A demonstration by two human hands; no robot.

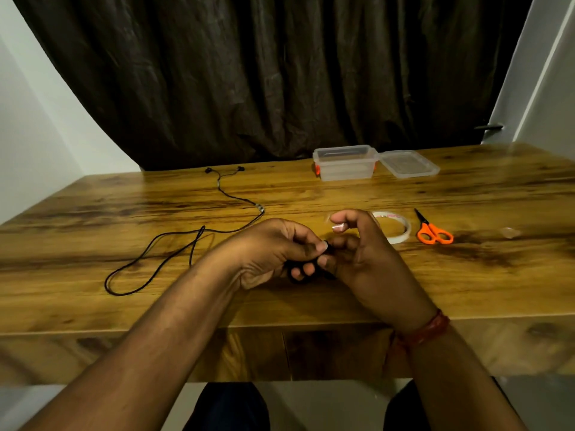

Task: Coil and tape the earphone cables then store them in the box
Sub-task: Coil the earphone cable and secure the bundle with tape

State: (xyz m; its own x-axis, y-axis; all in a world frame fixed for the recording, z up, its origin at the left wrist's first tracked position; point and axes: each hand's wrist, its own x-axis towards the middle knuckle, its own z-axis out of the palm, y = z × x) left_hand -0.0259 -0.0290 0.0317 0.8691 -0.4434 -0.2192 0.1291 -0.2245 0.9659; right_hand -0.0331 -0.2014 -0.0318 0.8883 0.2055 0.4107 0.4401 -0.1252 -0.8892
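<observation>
hands: left hand (273,244) and right hand (357,247) meet at table (93,312) centre, fingers curled round a dark coiled earphone bundle (298,276)
step: looks like taping the coil
next: likely finish the wrap, then box
loose earphone cable (174,247): 10 o'clock, uncoiled
tape roll (401,233), scissors (434,233): 2 o'clock
box (345,164): 1 o'clock, open, looks empty; lid (409,164) beside it
</observation>
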